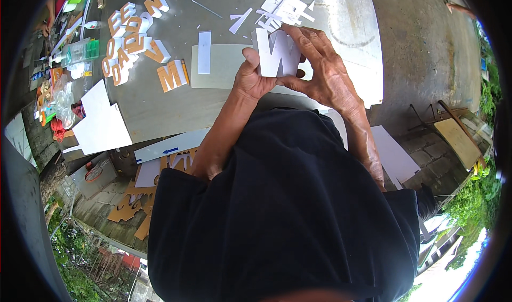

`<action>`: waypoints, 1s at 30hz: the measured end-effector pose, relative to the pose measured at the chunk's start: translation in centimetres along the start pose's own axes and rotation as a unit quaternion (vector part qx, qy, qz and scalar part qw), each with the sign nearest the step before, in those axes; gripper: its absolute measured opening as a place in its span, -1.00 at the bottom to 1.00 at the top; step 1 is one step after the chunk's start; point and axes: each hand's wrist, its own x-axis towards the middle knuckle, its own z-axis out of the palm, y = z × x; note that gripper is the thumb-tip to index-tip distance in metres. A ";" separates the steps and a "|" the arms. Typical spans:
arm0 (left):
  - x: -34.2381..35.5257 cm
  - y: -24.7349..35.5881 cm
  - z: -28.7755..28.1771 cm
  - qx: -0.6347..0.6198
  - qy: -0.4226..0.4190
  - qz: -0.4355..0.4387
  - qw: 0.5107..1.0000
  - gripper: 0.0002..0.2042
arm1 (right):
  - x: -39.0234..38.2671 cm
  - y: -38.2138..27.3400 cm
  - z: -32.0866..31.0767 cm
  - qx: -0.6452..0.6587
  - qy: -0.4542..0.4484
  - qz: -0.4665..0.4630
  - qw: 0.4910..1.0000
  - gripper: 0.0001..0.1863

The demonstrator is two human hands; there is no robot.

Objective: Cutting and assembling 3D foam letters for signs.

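Note:
I hold a white three-dimensional block letter [269, 54] above the table [213, 107], close to my body. My left hand [249, 79] grips its left and lower edge, thumb raised at the side. My right hand [326, 67] curves around its right side, fingers over the top corner and thumb at the bottom edge; some fingertips are hidden behind it. Under and beside my hands lies a pale flat board [226, 67] with a white rectangular strip [204, 53] on it. White cut scraps [282, 6] are scattered just beyond the letter.
Several block letters with brown faces and white sides [127, 40] stand at the left. A yellow pencil [185, 71] lies beside one. Farther left are a clear plastic container [80, 52], a plastic bag [64, 102] and a white sheet [102, 123]. Another person's hand [48, 24] shows at the upper left.

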 end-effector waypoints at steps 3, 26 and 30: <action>0.1 -0.2 -0.3 -0.027 -0.018 0.005 0.999 0.00 | -0.1 0.0 0.0 0.000 0.007 -0.015 1.000 -0.02; -0.3 -0.8 -0.9 -0.104 0.007 0.020 0.994 -0.17 | -0.4 0.3 0.1 -0.060 0.027 -0.048 0.997 0.07; -0.4 -0.5 -0.7 -0.054 0.023 0.027 0.998 -0.13 | -0.6 0.7 -0.1 -0.035 0.018 -0.052 0.998 0.08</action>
